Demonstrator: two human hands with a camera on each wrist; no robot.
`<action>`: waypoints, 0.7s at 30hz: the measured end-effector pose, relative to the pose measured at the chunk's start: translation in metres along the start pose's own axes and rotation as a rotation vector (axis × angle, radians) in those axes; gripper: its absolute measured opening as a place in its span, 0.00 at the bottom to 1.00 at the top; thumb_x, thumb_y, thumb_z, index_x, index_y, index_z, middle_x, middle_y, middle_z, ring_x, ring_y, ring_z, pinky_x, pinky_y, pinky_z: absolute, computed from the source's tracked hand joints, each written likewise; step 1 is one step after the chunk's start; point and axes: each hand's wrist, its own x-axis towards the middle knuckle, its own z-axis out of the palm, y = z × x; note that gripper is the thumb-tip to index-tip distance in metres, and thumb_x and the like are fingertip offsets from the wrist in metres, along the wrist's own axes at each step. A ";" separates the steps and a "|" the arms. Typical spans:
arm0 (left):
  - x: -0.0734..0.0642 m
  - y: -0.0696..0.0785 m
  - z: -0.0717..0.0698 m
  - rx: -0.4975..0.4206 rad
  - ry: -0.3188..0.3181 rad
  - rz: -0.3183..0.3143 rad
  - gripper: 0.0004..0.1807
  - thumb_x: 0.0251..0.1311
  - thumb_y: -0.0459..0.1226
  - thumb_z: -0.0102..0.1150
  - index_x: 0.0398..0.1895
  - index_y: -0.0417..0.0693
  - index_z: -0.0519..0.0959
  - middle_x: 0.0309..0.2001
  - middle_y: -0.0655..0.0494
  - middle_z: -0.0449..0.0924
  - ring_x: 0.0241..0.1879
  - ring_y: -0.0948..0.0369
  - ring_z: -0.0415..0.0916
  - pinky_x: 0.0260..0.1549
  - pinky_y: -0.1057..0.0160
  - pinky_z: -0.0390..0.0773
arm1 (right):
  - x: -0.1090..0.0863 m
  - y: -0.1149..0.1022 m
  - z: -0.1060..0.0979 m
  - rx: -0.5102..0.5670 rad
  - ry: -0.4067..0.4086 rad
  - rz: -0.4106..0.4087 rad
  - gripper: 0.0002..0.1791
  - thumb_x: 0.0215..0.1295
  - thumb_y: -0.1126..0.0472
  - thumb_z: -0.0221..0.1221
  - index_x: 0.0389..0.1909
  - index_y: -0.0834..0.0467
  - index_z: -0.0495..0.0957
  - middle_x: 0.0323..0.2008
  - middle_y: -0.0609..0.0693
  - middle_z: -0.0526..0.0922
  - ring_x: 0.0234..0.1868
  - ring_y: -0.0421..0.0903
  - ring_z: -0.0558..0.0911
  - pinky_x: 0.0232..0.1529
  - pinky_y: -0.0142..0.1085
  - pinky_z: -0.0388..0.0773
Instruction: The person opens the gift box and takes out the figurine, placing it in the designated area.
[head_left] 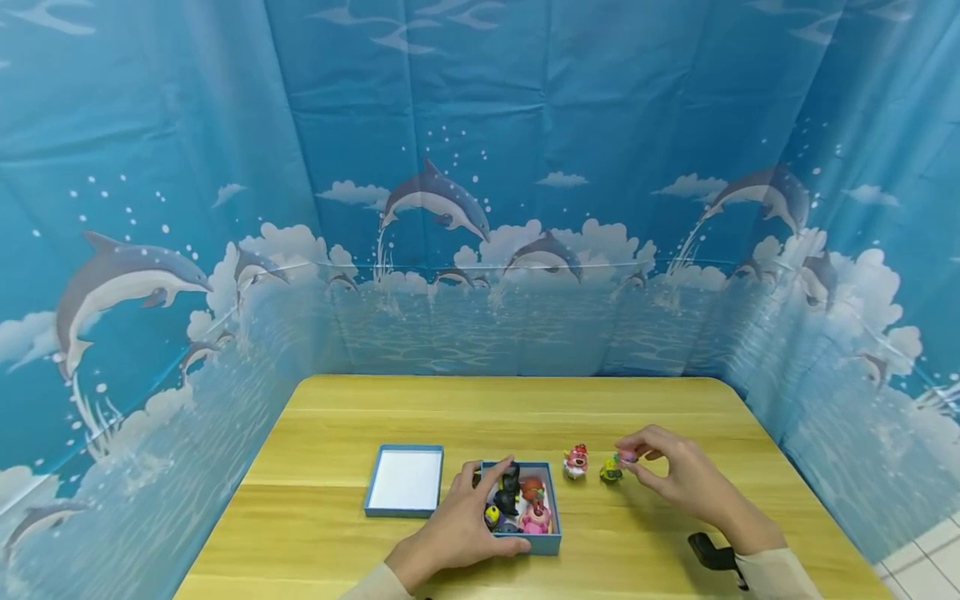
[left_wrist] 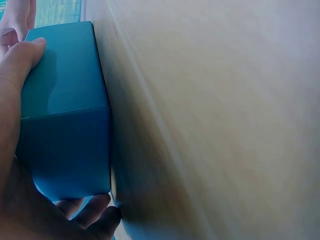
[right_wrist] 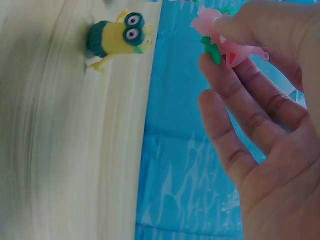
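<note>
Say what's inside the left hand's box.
The box holds a pink toy, a reddish toy, black toys and a yellow toy. The left hand covers part of its left side; anything there or beneath the toys is hidden.

On the bench [head_left: 300, 517], the box lid [head_left: 406, 478] lies left of the open box [head_left: 543, 544], a gap between them. The left hand [head_left: 465, 523] spans the box, thumb at its near wall, fingers at the far one. Several figurines [head_left: 507, 502] lie in the box, one bear figurine [head_left: 536, 521] in its near right part. Right of the box stands another bear figurine [head_left: 576, 462], then, farther right, a minion figurine [head_left: 611, 472]. Near the minion figurine, the right hand [head_left: 682, 475] holds a small figurine [right_wrist: 227, 42] above the bench. A curtain [head_left: 480, 333] hangs behind the bench and along both sides.
</note>
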 end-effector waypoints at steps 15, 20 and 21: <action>-0.002 0.001 -0.001 0.003 0.016 0.009 0.68 0.57 0.76 0.81 0.96 0.88 0.49 0.91 0.36 0.56 0.84 0.35 0.69 0.64 0.25 0.85 | -0.008 0.019 0.002 -0.034 0.007 0.055 0.24 0.65 0.74 0.82 0.57 0.49 0.91 0.50 0.42 0.94 0.44 0.40 0.92 0.41 0.36 0.89; -0.002 0.000 0.001 0.007 0.020 0.006 0.68 0.57 0.76 0.81 0.96 0.87 0.49 0.91 0.37 0.56 0.84 0.36 0.69 0.65 0.25 0.85 | -0.012 0.024 0.005 -0.042 -0.002 0.090 0.24 0.64 0.74 0.82 0.58 0.55 0.91 0.49 0.44 0.94 0.43 0.40 0.92 0.41 0.38 0.90; -0.002 0.000 0.001 0.006 0.020 0.005 0.68 0.57 0.76 0.80 0.96 0.87 0.49 0.91 0.37 0.56 0.84 0.36 0.69 0.65 0.25 0.85 | -0.013 0.025 0.006 -0.045 -0.004 0.099 0.23 0.63 0.74 0.82 0.58 0.56 0.92 0.49 0.44 0.95 0.43 0.39 0.92 0.41 0.38 0.90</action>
